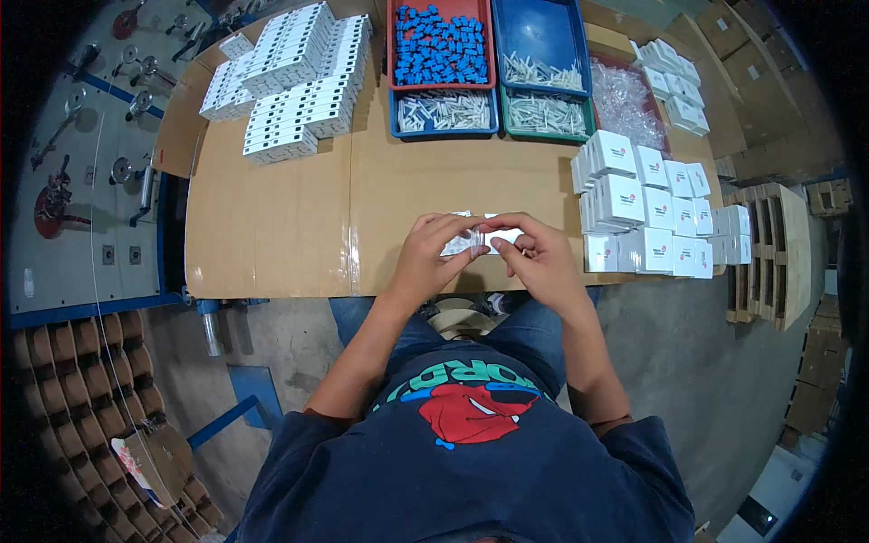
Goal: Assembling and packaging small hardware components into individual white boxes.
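Observation:
Close to the table's front edge, my left hand (pixel 429 255) and my right hand (pixel 543 264) meet in front of my body. Between their fingertips is a small clear plastic piece (pixel 478 239), pinched from both sides; its exact kind is too small to tell. Behind and beneath the fingers lies a flat white item (pixel 503 237), partly covered by my right hand. More white shows behind my left fingers, mostly hidden.
Stacked white boxes (pixel 644 249) stand right of my hands, more white box stacks (pixel 299 118) at the far left. Along the back sit a red tray (pixel 392 54) of blue parts, blue (pixel 534 27) and green trays (pixel 549 138) of pale sticks, and clear plastic pieces (pixel 625 104).

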The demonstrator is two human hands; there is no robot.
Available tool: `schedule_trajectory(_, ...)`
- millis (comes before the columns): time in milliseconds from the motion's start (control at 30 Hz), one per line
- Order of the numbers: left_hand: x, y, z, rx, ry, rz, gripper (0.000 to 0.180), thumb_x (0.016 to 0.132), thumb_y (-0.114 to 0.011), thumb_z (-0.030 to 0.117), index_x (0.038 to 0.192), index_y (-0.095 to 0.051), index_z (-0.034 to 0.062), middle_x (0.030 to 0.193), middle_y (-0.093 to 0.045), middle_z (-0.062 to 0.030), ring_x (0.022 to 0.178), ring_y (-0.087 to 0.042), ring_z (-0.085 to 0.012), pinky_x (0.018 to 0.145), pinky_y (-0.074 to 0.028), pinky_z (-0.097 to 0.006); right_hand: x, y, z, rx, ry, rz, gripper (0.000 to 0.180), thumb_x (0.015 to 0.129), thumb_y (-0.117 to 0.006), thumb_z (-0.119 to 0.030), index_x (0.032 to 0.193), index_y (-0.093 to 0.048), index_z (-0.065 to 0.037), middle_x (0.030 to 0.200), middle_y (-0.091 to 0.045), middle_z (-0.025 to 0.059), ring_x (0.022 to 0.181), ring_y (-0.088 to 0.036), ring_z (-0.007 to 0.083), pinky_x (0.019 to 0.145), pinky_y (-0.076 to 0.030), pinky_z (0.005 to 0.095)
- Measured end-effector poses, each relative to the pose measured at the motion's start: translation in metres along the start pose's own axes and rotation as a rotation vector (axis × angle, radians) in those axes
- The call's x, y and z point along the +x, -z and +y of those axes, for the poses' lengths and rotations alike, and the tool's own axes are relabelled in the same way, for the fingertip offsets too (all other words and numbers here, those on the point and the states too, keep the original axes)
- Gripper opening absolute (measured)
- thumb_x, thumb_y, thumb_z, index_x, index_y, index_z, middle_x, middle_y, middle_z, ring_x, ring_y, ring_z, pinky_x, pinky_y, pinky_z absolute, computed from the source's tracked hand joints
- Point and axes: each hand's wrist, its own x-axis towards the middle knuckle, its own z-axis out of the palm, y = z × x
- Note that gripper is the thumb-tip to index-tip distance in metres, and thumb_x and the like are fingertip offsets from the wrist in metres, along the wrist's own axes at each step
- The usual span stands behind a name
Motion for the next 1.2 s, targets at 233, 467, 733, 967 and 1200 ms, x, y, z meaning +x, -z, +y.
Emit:
schedule_trajectory(233,-0.003,-0.007,-0.002,-0.234,0.101,0.025,0.034,0.082,-0.077,0.007,0.115,-0.069,0.0058,0.105,-0.073,-0.0109,0.097,-0.069,-0.0315,0.086,-0.052,-0.039,-0.001,-0.003,-0.004,-0.307,0.233,-0.006,0.018,0.095,-0.068,-0.009,0.111,-0.075,-0.007,0.114,-0.065,0.0084,0.085,-0.067,0.0183,0.069,-0.053,0.0304)
schedule_trajectory(467,-0.002,-0.006,0.001,-0.253,0.087,-0.046,0.031,0.083,-0.076,0.007,0.112,-0.068,0.0041,0.102,-0.071,-0.0124,0.096,-0.069,-0.0329,0.083,-0.053,-0.039,0.006,-0.001,0.009,-0.345,0.230,0.007,0.016,0.095,-0.069,-0.014,0.107,-0.076,-0.006,0.116,-0.064,0.0085,0.082,-0.067,0.0204,0.070,-0.053,0.0324)
schedule_trajectory(733,-0.005,-0.006,-0.003,-0.265,0.156,-0.129,0.032,0.089,-0.074,0.012,0.119,-0.069,0.0016,0.103,-0.072,-0.0135,0.095,-0.070,-0.0309,0.081,-0.054,-0.039,0.008,0.004,0.022,-0.313,0.160,-0.038,0.013,0.092,-0.069,-0.006,0.102,-0.076,-0.003,0.118,-0.065,0.0086,0.095,-0.066,0.0170,0.072,-0.050,0.0272)
schedule_trajectory(967,-0.005,-0.004,0.003,-0.271,0.125,-0.206,0.042,0.088,-0.076,0.015,0.127,-0.065,0.0023,0.110,-0.069,-0.0178,0.098,-0.068,-0.0339,0.086,-0.053,-0.040,0.015,0.015,0.036,-0.208,0.261,-0.158,0.021,0.088,-0.065,0.001,0.105,-0.077,-0.004,0.124,-0.063,0.0088,0.107,-0.065,0.0204,0.082,-0.051,0.0293)
schedule_trajectory(1200,-0.009,-0.007,-0.001,-0.233,0.179,-0.267,0.047,0.087,-0.075,0.016,0.131,-0.063,0.0036,0.116,-0.068,-0.0170,0.102,-0.066,-0.0348,0.087,-0.053,-0.040,0.013,0.011,0.033,-0.226,0.171,-0.115,0.017,0.086,-0.075,-0.002,0.102,-0.079,-0.004,0.122,-0.065,0.0091,0.104,-0.066,0.0183,0.080,-0.053,0.0285)
